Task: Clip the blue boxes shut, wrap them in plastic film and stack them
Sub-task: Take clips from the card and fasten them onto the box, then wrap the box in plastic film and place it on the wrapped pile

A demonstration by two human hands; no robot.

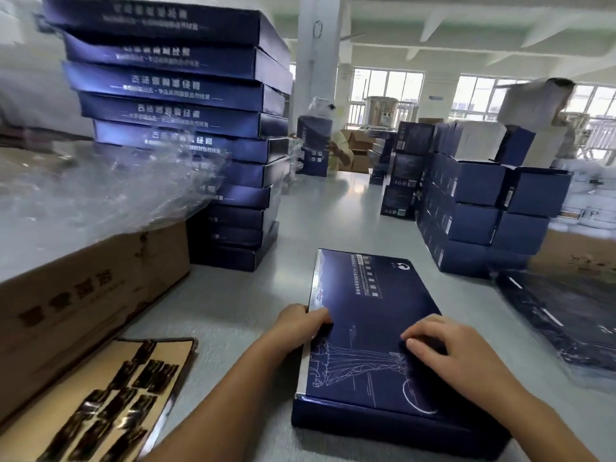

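Most of the view was taken up by a pale grey table (333, 211). At its far left rose a tall stack of flat blue boxes (186, 121), slightly uneven, with white lettering on the sides. On the right stood a block of squarer blue cartons (480, 208), several tiers high. A brown cardboard carton (83, 295) lay along the left edge, with crumpled clear plastic film (100, 188) heaped on top of it and spilling toward the tall stack. Dark flat packs (566, 321) lay at the right edge, blurred.

One flat blue box (366, 315) lay on the table directly before the person, lid down, its long side running away from them and its white line drawing facing up. Near the lower left corner, just beside the carton, was a tan sheet (110, 405) carrying rows of small dark pieces; what they were could not be told.

Both forearms reached forward from the bottom of the frame. The left hand (300, 323) sat at the box's left long edge, knuckles raised, fingers curled over that edge onto the lid, gripping it. The right hand (446, 348) rested on the lid nearer the right side, palm down, wrist low, fingers arched so that the fingertips touched the surface; it held nothing.
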